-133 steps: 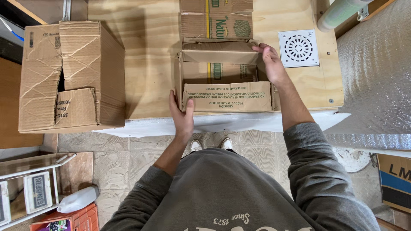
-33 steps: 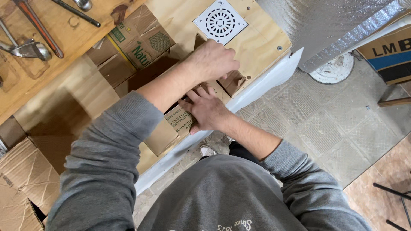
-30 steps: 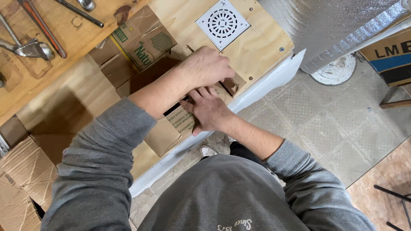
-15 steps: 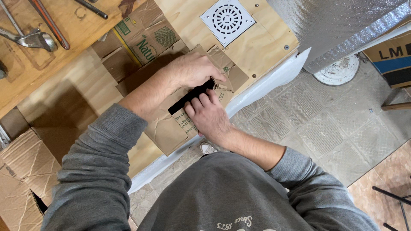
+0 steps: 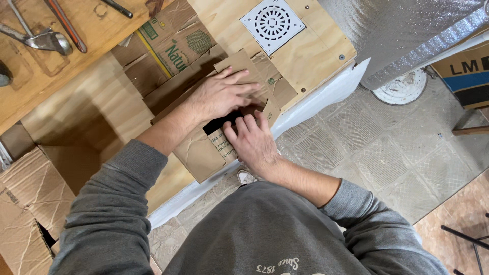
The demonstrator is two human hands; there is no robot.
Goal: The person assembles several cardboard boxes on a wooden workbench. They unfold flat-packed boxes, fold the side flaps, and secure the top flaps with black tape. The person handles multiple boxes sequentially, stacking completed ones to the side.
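Observation:
A brown cardboard box [image 5: 198, 153] with green print lies on a plywood tabletop [image 5: 316, 56], its top flaps folded inward. My left hand [image 5: 219, 94] lies flat with spread fingers on the far flap and presses it down. My right hand [image 5: 252, 142] rests on the near flap, its fingertips at the narrow dark gap [image 5: 219, 124] left between the flaps. The two hands almost touch over that gap. What is inside the box is hidden.
A white square drain grate [image 5: 273, 23] lies on the plywood beyond the box. Metal tools [image 5: 46, 38] rest on the wooden bench at top left. Another crumpled cardboard box [image 5: 30, 203] stands at left. A silver foil-covered surface [image 5: 397, 35] and a printed carton [image 5: 466, 76] are at right, over tiled floor.
The box was open and squarely in front of me; now the view is turned, and both hands have folded the flaps nearly shut. The dark gap has narrowed over the last half second.

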